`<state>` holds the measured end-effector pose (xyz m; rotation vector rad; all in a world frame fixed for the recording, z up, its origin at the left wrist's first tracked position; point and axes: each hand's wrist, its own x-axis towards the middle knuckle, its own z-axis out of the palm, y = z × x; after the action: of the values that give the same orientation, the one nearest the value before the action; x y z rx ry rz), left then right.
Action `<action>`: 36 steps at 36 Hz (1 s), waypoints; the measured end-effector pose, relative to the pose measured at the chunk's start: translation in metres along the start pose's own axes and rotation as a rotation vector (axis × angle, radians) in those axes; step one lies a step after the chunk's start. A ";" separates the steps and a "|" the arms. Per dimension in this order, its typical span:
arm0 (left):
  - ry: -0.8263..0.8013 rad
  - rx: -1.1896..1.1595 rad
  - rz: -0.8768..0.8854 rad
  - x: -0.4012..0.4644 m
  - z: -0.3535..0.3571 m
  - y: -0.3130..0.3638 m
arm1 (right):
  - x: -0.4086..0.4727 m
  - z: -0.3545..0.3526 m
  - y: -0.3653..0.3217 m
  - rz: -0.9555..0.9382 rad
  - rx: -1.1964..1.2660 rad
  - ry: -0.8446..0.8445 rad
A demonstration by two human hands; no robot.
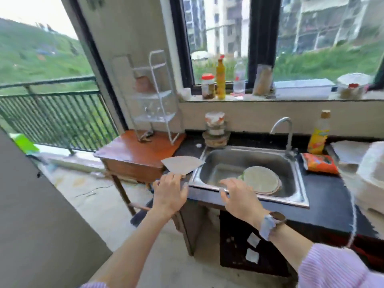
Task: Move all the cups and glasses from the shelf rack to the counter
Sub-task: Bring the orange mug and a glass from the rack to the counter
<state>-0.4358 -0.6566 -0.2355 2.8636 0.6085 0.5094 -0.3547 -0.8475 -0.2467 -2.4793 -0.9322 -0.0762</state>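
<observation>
Beside the sink [245,161], orange bottle [317,138], label unreadable

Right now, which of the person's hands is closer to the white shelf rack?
Left. The left hand hovers off the counter's end, below the shelf rack on the wooden table. The right hand is over the sink's front rim, farther right.

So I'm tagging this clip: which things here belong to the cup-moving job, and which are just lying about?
Job:
shelf rack
brown cup on its upper tier
clear glasses lower down, blurred
counter
left hand and right hand, both empty

Lying about:
sink
plates
stacked bowls
yellow bottle
snack packet
</observation>
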 end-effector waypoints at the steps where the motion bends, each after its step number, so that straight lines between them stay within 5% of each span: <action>1: 0.019 -0.020 -0.044 0.003 -0.006 -0.017 | 0.014 0.007 -0.014 -0.036 -0.001 -0.010; 14: 0.148 -0.059 -0.277 0.125 -0.042 -0.178 | 0.230 0.076 -0.136 -0.258 0.134 -0.065; 36: 0.222 -0.327 -0.186 0.434 -0.039 -0.324 | 0.541 0.132 -0.218 -0.196 0.330 0.023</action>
<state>-0.1945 -0.1781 -0.1472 2.4351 0.7414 0.8184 -0.0932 -0.3177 -0.1537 -2.0785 -1.0813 -0.0135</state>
